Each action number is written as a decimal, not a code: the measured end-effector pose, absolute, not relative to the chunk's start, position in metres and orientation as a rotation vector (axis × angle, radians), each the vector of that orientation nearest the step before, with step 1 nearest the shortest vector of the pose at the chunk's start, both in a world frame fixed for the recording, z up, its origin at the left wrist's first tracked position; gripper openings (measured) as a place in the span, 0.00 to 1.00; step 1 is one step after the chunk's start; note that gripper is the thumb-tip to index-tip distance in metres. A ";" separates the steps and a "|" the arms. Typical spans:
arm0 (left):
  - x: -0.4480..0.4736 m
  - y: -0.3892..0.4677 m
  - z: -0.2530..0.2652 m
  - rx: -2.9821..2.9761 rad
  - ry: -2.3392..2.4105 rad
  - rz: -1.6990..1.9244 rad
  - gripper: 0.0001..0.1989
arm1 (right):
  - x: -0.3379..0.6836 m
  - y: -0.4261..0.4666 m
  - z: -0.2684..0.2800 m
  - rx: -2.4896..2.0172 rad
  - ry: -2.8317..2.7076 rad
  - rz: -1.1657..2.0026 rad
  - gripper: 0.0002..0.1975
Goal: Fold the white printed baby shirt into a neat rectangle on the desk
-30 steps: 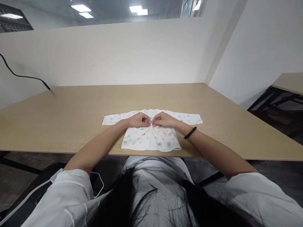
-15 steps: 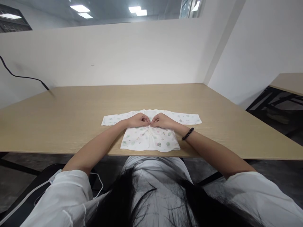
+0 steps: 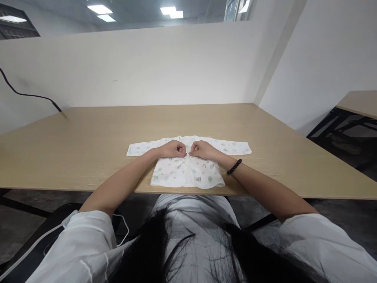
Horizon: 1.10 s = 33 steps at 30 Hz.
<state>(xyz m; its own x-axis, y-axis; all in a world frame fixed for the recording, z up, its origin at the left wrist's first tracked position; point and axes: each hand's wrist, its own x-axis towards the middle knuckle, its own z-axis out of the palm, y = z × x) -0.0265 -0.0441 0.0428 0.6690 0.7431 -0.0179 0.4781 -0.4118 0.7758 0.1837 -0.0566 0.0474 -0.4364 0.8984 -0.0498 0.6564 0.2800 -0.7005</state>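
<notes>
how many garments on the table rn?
1. A printed white baby shirt lies flat at the near edge of the wooden table, sleeves spread; left hand and right hand pinch its front centre. None seems hidden.

Baby shirt (image 3: 188, 173) on table (image 3: 88, 149) near edge, cable (image 3: 29, 95) far left

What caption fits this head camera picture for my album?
Left hand and right hand pinch the front of a baby shirt on a wooden table.
</notes>
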 end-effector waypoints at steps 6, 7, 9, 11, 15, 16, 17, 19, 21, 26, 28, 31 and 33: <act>-0.030 -0.048 0.050 2.117 0.838 0.374 0.18 | 0.185 -0.073 0.059 -1.255 -2.527 0.930 0.23; -0.031 -0.049 0.050 2.119 0.795 0.348 0.18 | 0.184 -0.076 0.061 -1.230 -2.619 0.920 0.26; -0.031 -0.051 0.051 2.116 0.730 0.289 0.18 | 0.183 -0.080 0.062 -1.229 -2.731 0.873 0.27; -0.031 -0.053 0.050 2.108 0.718 0.234 0.15 | 0.183 -0.081 0.063 -1.230 -2.774 0.865 0.23; -0.029 -0.054 0.047 2.084 0.720 0.181 0.13 | 0.188 -0.074 0.064 -1.085 -2.796 1.044 0.13; -0.029 -0.054 0.047 2.077 0.715 0.180 0.12 | 0.189 -0.073 0.064 -1.054 -2.787 1.097 0.11; -0.029 -0.054 0.046 2.068 0.712 0.182 0.12 | 0.191 -0.071 0.065 -1.044 -2.769 1.147 0.09; -0.028 -0.054 0.045 2.049 0.704 0.182 0.11 | 0.192 -0.070 0.065 -1.060 -2.708 1.234 0.05; -0.028 -0.054 0.043 2.036 0.701 0.182 0.11 | 0.192 -0.071 0.065 -1.096 -2.633 1.281 0.03; -0.026 -0.055 0.042 2.040 0.725 0.203 0.10 | 0.191 -0.075 0.066 -1.127 -2.572 1.312 0.03; -0.026 -0.055 0.043 2.040 0.721 0.207 0.11 | 0.191 -0.075 0.068 -1.119 -2.584 1.335 0.04; -0.026 -0.056 0.043 2.042 0.714 0.203 0.11 | 0.192 -0.074 0.070 -1.116 -2.598 1.361 0.07; -0.026 -0.055 0.043 2.053 0.718 0.195 0.11 | 0.192 -0.073 0.068 -1.122 -2.590 1.367 0.08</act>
<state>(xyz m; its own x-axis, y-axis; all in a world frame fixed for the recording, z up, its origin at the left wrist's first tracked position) -0.0258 -0.0552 0.0431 0.8170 0.5601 -0.1370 0.4140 -0.4045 0.8154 0.1921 -0.0728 0.0685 -0.7441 0.5931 -0.3074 0.5885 0.3642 -0.7218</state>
